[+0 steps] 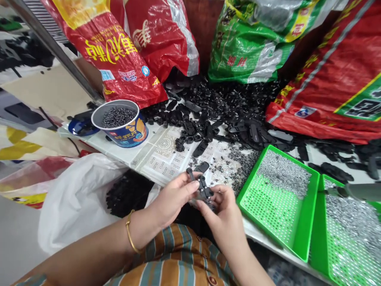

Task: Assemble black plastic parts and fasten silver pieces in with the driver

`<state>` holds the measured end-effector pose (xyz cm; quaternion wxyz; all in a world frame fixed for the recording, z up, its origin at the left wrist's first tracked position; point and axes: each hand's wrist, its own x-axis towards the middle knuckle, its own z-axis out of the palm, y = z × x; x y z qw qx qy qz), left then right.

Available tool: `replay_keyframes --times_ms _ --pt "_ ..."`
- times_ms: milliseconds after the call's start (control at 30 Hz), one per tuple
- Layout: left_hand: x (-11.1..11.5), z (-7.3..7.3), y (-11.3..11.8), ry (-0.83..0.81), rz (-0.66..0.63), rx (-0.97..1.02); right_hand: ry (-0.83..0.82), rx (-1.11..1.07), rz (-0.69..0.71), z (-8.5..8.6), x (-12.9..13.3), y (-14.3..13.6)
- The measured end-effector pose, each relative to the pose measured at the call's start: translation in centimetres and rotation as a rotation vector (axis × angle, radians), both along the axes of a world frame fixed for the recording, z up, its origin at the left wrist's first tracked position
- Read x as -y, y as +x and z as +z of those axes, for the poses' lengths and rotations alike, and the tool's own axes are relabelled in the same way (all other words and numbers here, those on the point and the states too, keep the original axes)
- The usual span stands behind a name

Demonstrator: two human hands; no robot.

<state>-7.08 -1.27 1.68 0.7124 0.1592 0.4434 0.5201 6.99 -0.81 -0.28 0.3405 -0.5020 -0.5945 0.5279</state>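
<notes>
Between both hands, just over the table's front edge, is a small black plastic part (pixel 203 186) with round bosses and a short arm sticking up. My left hand (pixel 178 192) pinches it from the left, thumb on top. From the right, my right hand (pixel 222 206) grips its lower end with thumb and fingers; the fingertips are partly hidden. Just behind the held part lies a flat black plastic piece (pixel 203 167). Small loose bits (pixel 223 171) are scattered on the table to the right of it.
A tub (pixel 126 131) of small dark pieces stands left. Green perforated trays (pixel 276 222) with small silvery pieces sit right, a grey tool tip (pixel 351 191) over one. Black parts (pixel 223 99) pile up behind, before red (pixel 131 67) and green sacks (pixel 247 51). A white bag (pixel 74 202) hangs lower left.
</notes>
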Motion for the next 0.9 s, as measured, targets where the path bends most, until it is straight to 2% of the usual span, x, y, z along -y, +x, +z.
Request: replay_keyframes --times_ms 133,200,300,400,533,667,900 --pt "0.6 -0.5 0.1 -0.075 0.090 0.037 -0.049 0.001 0.204 0.1 0.6 -0.5" --pt "0.5 -0.6 -0.2 -0.117 0.092 -0.006 0.021 0.146 0.269 0.8 -0.1 0.3" --pt "0.2 -0.7 -0.8 -0.138 0.047 -0.099 0.300 0.553 0.166 1.7 -2.5 1.6" --pt "0.0 -0.7 -1.1 -0.126 0.040 -0.141 0.558 0.896 0.097 1.5 -5.0 1.7" --pt "-0.1 -0.8 -1.2 -0.120 0.044 -0.151 0.664 1.130 0.101 0.0 -7.0 0.7" --pt "-0.1 -0.9 -1.5 -0.118 0.039 -0.138 0.648 1.216 0.146 -0.5 -7.5 0.4" --pt "-1.1 -0.8 -1.2 -0.090 0.026 -0.125 0.709 1.057 0.035 1.3 -6.8 1.2"
